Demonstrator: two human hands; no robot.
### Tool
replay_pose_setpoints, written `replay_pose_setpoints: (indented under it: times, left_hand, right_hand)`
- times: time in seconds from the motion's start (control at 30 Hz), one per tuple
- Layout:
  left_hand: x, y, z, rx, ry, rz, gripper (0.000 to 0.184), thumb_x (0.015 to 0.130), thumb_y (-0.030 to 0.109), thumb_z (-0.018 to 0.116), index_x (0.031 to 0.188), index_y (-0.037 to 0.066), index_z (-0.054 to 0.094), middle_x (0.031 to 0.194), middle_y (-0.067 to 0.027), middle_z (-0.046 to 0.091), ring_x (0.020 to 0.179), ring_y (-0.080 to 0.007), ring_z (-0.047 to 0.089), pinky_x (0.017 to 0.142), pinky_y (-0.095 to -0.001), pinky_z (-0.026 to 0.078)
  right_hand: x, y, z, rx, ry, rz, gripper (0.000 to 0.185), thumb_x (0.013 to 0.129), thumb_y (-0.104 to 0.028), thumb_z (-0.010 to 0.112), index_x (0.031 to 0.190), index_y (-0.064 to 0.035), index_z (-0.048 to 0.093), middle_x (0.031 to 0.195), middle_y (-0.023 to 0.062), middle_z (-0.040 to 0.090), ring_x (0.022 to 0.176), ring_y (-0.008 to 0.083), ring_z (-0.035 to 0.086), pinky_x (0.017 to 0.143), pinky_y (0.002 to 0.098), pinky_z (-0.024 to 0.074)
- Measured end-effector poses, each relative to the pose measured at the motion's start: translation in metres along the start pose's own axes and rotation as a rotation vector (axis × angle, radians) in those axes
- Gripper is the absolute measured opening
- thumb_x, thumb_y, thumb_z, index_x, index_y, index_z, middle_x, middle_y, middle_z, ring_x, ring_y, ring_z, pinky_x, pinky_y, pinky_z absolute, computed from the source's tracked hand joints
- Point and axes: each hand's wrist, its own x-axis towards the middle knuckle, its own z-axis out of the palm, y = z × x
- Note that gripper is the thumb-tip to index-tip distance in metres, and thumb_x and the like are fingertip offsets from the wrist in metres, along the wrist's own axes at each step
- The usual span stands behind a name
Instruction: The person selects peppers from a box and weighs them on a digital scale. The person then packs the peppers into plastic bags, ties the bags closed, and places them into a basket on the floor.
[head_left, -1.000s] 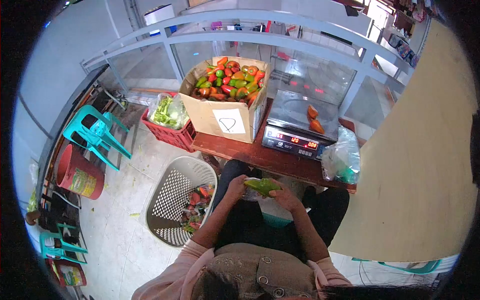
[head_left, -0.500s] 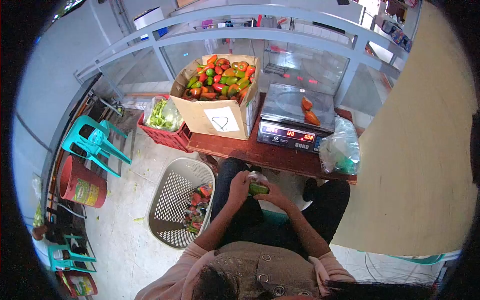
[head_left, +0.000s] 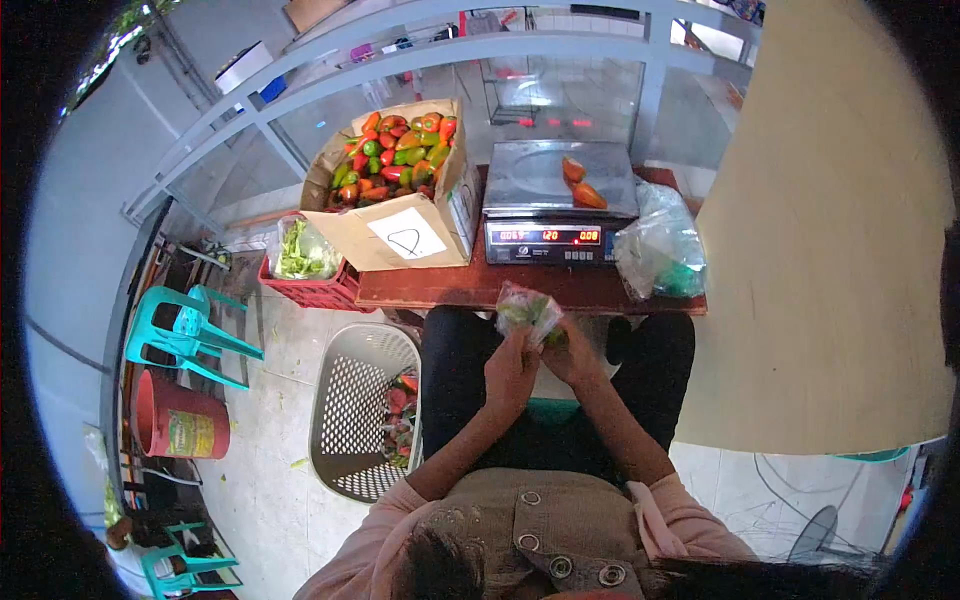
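Moved up toward the table (head_left: 440, 288) since the earlier frame, the clear bag (head_left: 530, 312) of green produce juts beyond my left hand (head_left: 512, 372), which pinches its near end, my blurred right hand (head_left: 573, 354) alongside, its grip unclear

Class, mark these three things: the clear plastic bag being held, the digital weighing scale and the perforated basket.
Clear plastic bag (head_left: 528, 308): head view, middle of the bag.
Digital weighing scale (head_left: 528, 185): head view, metal platform.
Perforated basket (head_left: 345, 400): head view, inner wall.
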Motion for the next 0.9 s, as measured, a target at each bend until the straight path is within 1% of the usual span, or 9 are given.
replay_pose_setpoints:
  times: [0.2,0.33,0.43,0.5,0.6,0.67,0.73,0.83,0.9]
  left_hand:
    - [0.007,-0.020,0.010,0.014,0.000,0.175,0.019,0.091,0.014,0.055,0.102,-0.002,0.053,0.095,-0.0184,0.056,0.084,-0.0366,0.058,0.075,-0.0415,0.046]
    - [0.004,-0.013,0.012,-0.210,-0.025,0.213,0.017,0.094,0.015,0.051,0.095,-0.002,0.052,0.084,-0.0119,0.054,0.077,-0.0254,0.056,0.073,-0.0375,0.046]
    - [0.006,-0.010,0.009,-0.474,-0.112,0.072,0.019,0.097,0.018,0.047,0.097,0.000,0.052,0.077,-0.0067,0.052,0.074,-0.0164,0.053,0.070,-0.0331,0.045]
    - [0.011,-0.018,0.016,-0.569,-0.161,0.022,0.021,0.099,0.020,0.045,0.100,0.000,0.053,0.075,-0.0045,0.052,0.073,-0.0121,0.050,0.068,-0.0301,0.044]
    - [0.006,-0.019,0.019,-0.416,-0.276,0.032,0.021,0.098,0.019,0.046,0.102,0.000,0.052,0.076,-0.0046,0.052,0.069,-0.0121,0.049,0.064,-0.0278,0.042]
    - [0.000,-0.016,0.023,-0.367,-0.288,0.106,0.021,0.098,0.019,0.046,0.103,-0.001,0.052,0.076,-0.0043,0.051,0.068,-0.0118,0.048,0.062,-0.0275,0.042]
    - [-0.005,-0.016,0.024,-0.338,-0.308,0.132,0.021,0.097,0.019,0.047,0.103,-0.001,0.052,0.076,-0.0045,0.050,0.066,-0.0122,0.048,0.061,-0.0278,0.042]
    - [-0.003,-0.017,0.021,-0.348,-0.259,0.108,0.021,0.096,0.019,0.050,0.103,0.000,0.052,0.077,-0.0057,0.052,0.066,-0.0137,0.048,0.061,-0.0289,0.043]
    - [0.001,-0.010,0.016,-0.392,-0.121,0.093,0.020,0.094,0.019,0.053,0.102,0.000,0.053,0.079,-0.0069,0.053,0.067,-0.0149,0.049,0.062,-0.0294,0.044]
  right_hand:
    - [-0.001,-0.007,0.012,0.250,0.042,-0.086,0.048,0.091,-0.028,0.052,0.131,-0.0033,0.043,0.126,0.0141,0.053,0.112,0.0272,0.054,0.097,0.0402,0.0440]
    - [0.004,-0.004,-0.010,-0.585,0.132,-0.321,0.042,0.088,-0.022,0.055,0.124,-0.0018,0.048,0.118,0.0142,0.055,0.099,0.0225,0.057,0.086,0.0363,0.0469]
    - [-0.009,-0.022,0.019,-1.046,0.388,-0.037,0.038,0.085,-0.019,0.057,0.119,-0.0011,0.052,0.112,0.0132,0.057,0.090,0.0194,0.057,0.080,0.0344,0.0470]
    - [0.015,0.007,-0.028,-0.764,0.317,-0.164,0.038,0.084,-0.020,0.059,0.117,-0.0016,0.054,0.111,0.0120,0.058,0.091,0.0201,0.058,0.082,0.0344,0.0470]
    - [0.034,0.012,-0.059,-1.071,0.070,-0.584,0.039,0.084,-0.023,0.060,0.118,-0.0025,0.055,0.110,0.0103,0.059,0.094,0.0215,0.059,0.084,0.0352,0.0475]
    - [0.033,0.007,-0.058,-0.827,0.030,-0.536,0.042,0.085,-0.026,0.060,0.120,-0.0034,0.055,0.111,0.0097,0.059,0.097,0.0222,0.060,0.085,0.0357,0.0478]
    - [0.015,-0.004,-0.018,0.098,0.163,-0.073,0.045,0.086,-0.030,0.060,0.123,-0.0045,0.053,0.113,0.0095,0.059,0.100,0.0225,0.060,0.087,0.0360,0.0481]
    - [0.018,0.011,-0.059,-0.235,0.184,-0.145,0.045,0.088,-0.030,0.060,0.125,-0.0053,0.052,0.113,0.0096,0.059,0.102,0.0213,0.059,0.087,0.0349,0.0483]
    - [0.003,0.007,-0.035,-0.448,0.400,-0.084,0.045,0.091,-0.037,0.055,0.122,-0.0042,0.052,0.113,0.0096,0.058,0.101,0.0203,0.057,0.087,0.0337,0.0465]
